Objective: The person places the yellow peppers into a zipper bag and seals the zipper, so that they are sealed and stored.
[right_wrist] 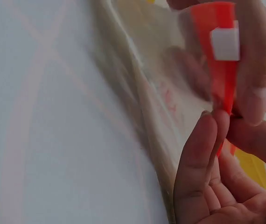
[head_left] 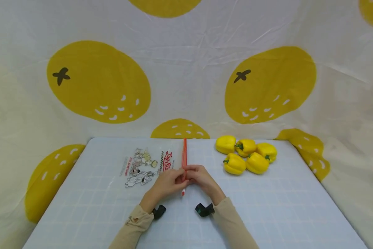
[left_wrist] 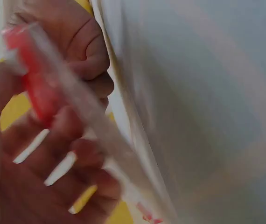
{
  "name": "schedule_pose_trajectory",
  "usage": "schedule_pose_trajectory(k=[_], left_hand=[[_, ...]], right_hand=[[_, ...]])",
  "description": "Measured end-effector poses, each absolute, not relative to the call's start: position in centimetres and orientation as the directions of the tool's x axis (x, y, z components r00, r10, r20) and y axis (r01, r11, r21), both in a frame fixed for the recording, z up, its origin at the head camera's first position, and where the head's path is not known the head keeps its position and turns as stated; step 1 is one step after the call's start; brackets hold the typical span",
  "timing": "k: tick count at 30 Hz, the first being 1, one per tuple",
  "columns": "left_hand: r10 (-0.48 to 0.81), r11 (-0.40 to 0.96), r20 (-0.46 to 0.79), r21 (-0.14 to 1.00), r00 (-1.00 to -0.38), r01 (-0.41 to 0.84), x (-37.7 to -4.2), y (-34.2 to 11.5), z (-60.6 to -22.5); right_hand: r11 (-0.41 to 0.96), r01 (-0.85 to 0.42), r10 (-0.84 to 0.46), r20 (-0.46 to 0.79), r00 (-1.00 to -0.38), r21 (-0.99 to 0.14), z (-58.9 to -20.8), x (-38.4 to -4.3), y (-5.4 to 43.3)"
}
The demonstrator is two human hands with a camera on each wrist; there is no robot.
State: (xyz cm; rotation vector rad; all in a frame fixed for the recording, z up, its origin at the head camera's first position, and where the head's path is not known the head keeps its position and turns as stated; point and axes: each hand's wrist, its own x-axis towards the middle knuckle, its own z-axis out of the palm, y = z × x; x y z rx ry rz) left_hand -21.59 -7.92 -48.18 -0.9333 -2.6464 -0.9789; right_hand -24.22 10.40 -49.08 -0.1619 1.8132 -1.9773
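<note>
A clear zip bag (head_left: 144, 166) with printed cartoon figures and red lettering lies flat, its red zip edge (head_left: 184, 152) on the right side. My left hand (head_left: 167, 182) pinches this edge from the left, near its front end. From the other side my right hand (head_left: 203, 178) pinches the same edge, its fingers meeting those of the left. In the right wrist view a white slider (right_wrist: 225, 44) sits near the end of the red strip, close to the left thumb. The clear film (left_wrist: 109, 130) runs down past the fingers in the left wrist view.
Several yellow bell peppers (head_left: 237, 163) lie grouped at the back right of the table (head_left: 286, 207), which has a pale checked cover. A curtain (head_left: 186, 69) with big yellow fruit prints hangs behind. Black wrist devices (head_left: 204, 210) sit under both wrists.
</note>
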Motion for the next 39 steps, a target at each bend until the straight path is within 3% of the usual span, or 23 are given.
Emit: schedule_pose_trajectory(k=[4,6,12,18,26,33,39], left_hand=[[0.539,0.606,0.231,0.562,-0.810,0.564,-21.7,-8.1,-48.6],[0.551,0.590,0.225,0.576,-0.804,0.566,-21.7,-8.1,-48.6],[0.480,0.564,0.368,0.566,-0.796,0.601,-21.8,-8.2,-48.2],[0.378,0.530,0.574,0.509,-0.726,0.679,-21.8,-8.1,-47.9],[0.463,0.461,0.490,0.579,-0.739,0.673,-22.0,-8.0,-48.4],[0.462,0.435,0.478,0.613,-0.747,0.660,-21.9,-7.7,-48.6],[0.456,0.423,0.477,0.627,-0.751,0.654,-21.9,-7.6,-48.5]], right_hand=[[-0.052,0.258,-0.391,-0.218,-0.894,-0.965,-49.3,-24.4,10.5],[-0.064,0.266,-0.380,-0.223,-0.898,-0.962,-49.4,-24.5,10.7],[-0.035,0.270,-0.323,-0.245,-0.914,-0.962,-49.3,-24.8,11.1],[-0.015,0.272,-0.209,-0.263,-0.942,-0.962,-49.4,-25.1,11.4],[0.037,0.210,-0.181,-0.213,-0.960,-0.977,-49.2,-25.0,11.5],[0.284,-0.101,0.007,0.107,-0.994,-0.954,-46.4,-25.0,13.3],[0.331,-0.360,0.153,0.426,-0.892,-0.872,-43.0,-24.4,16.8]])
